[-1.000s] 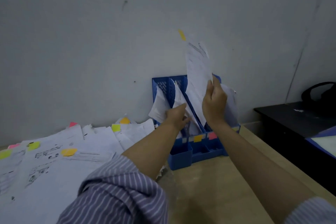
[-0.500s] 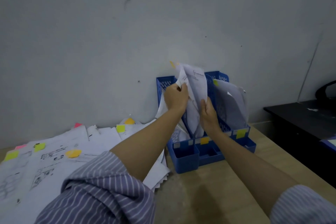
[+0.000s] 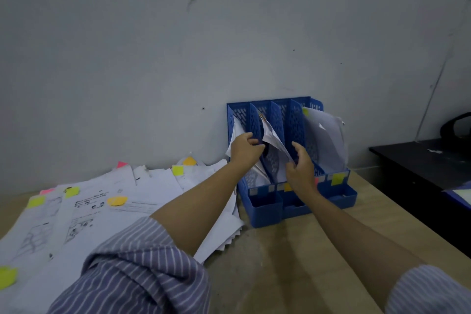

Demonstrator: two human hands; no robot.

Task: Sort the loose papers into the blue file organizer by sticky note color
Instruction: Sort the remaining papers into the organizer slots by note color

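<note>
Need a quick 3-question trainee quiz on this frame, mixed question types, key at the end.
1. True or false: the left hand grips a divider of the blue file organizer.
2. Multiple choice: the front label of the rightmost slot carries a sticky note of which color? A pink, B yellow, C blue.
3. Fill in: the loose papers still unsorted lie on the table to the ___ of the organizer.

Key: 1 true. 2 B. 3 left. Note that the right hand is at the sheet in the second slot from the left; whether it pinches the sheet is not clear.
</note>
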